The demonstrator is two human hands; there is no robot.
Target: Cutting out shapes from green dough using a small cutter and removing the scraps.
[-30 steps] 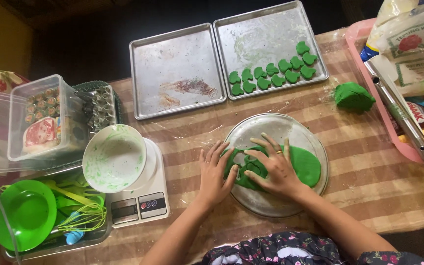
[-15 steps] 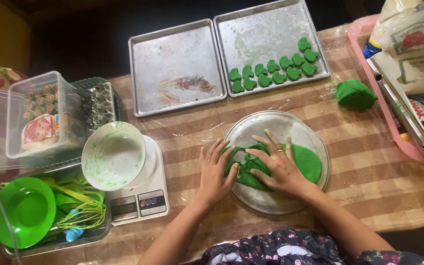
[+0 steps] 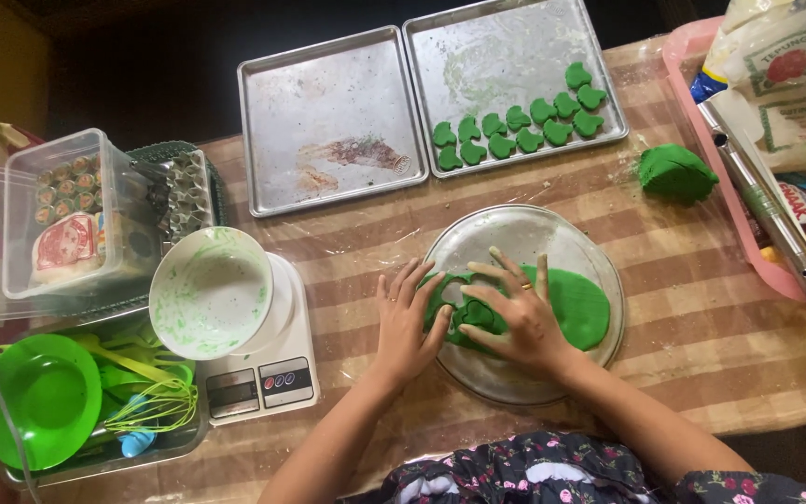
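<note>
Two bare hands lie flat on a sheet of rolled green dough [image 3: 576, 303] that rests on a round glass plate [image 3: 515, 233] near the front edge of the table [image 3: 701, 345], right of its middle. The left hand [image 3: 405, 322] presses with spread fingers on the plate's left side, seemingly to steady it, while the right hand [image 3: 515, 322], fingers also spread and a ring on one, bears down on a small cutter-shaped outline in the dough; whether anything is pinched under the palm cannot be told. A ball of spare green dough [image 3: 675, 171] sits near the table's right edge, within reach. At the back edge lie two metal baking trays: the right tray [image 3: 506, 65] carries rows of small green cut shapes [image 3: 515, 126] in its front corner, the left tray [image 3: 328, 112] is bare but smeared. Toward the left edge a white bowl streaked with green [image 3: 210, 291] stands on a kitchen scale [image 3: 263, 383], beside a clear plastic box [image 3: 67, 215] and a green plate [image 3: 37, 399] with utensils. A pink tray [image 3: 701, 56] of flour bags occupies the back right corner.
</note>
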